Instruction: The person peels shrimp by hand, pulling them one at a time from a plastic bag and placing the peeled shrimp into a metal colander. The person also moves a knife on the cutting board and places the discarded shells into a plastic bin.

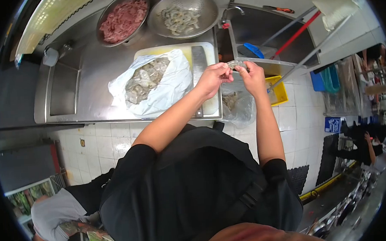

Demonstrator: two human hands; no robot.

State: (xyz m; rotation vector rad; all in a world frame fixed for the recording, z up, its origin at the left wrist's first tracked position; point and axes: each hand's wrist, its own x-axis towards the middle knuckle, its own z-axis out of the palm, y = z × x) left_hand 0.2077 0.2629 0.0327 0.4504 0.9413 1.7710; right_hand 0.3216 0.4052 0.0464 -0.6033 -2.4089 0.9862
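Note:
Both my hands meet over the right end of a steel counter (99,73), pinching a grey raw shrimp (236,64) between them. My left hand (212,78) grips its left end and my right hand (252,78) its right end. Directly under my hands hangs a clear plastic bag (238,107) with shells or scraps in it. Left of my hands a white plastic bag (156,81) lies open, full of raw shrimp. A cleaver (198,63) rests on a pale cutting board (185,49) next to that bag.
At the back stand a steel bowl of pink minced meat (123,19) and a metal colander of peeled shrimp (182,17). A sink (262,27) with tap lies right, mop handles (295,34) leaning there. A yellow bin (279,89) is below. Other people are at lower left (58,215) and far right (373,150).

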